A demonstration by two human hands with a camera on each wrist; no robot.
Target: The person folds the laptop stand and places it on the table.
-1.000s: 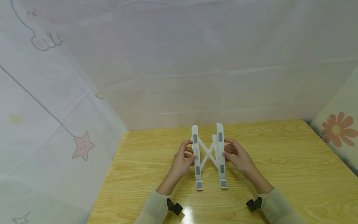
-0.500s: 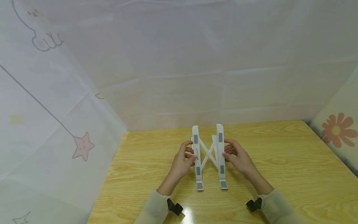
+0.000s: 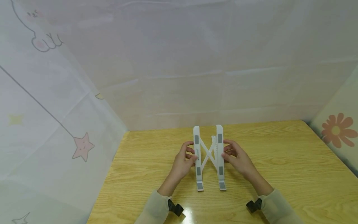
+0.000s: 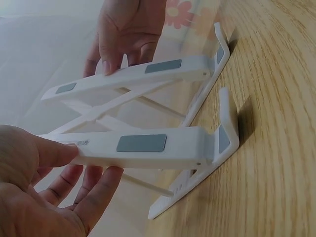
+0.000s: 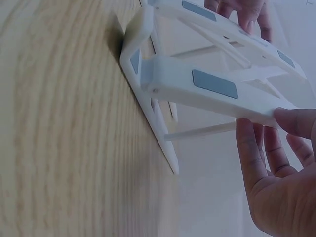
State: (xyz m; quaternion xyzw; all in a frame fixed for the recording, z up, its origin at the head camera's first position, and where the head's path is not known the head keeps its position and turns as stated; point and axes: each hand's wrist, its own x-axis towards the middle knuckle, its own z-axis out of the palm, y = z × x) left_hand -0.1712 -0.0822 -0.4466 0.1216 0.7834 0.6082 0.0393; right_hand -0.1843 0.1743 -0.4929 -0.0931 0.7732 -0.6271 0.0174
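Note:
A white folding laptop stand (image 3: pixel 209 153) stands on the wooden table, its two long rails joined by crossed bars. Grey pads (image 4: pixel 141 143) are set along the rails and on the upturned front lips. My left hand (image 3: pixel 181 160) grips the left rail (image 3: pixel 197 155), thumb on the top face and fingers under the outer edge. The right rail (image 5: pixel 212 89) is pinched the same way by my right hand (image 3: pixel 239 158). In both wrist views the rails slope up from the hinged front ends, with base legs (image 5: pixel 160 131) lying along the table.
The wood-grain table (image 3: pixel 139 174) extends around the stand on all sides. Behind it hangs a pale sheet (image 3: pixel 179 77), and printed sheets with a pink star (image 3: pixel 83 147) and a red flower (image 3: pixel 337 130) flank it. Black wrist cameras (image 3: pixel 175 207) sit at both cuffs.
The two rails have come slightly closer together, the left one shifting right and the right one a little left. Both hands keep their hold and move inward with them.

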